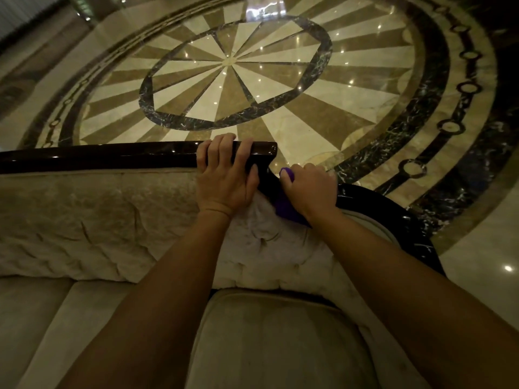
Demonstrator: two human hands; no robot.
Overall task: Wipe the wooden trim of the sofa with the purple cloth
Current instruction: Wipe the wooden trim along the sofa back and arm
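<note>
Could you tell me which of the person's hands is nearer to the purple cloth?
Right. The right hand is on the purple cloth, pressing it to the dark trim; the left hand grips the top rail beside it.

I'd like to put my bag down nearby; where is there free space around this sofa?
The seat cushion between the forearms is bare, as is the cushion left of it. The wooden trim is free leftward. It is crowded at the corner, where the left hand grips it and the right hand presses the purple cloth.
</note>
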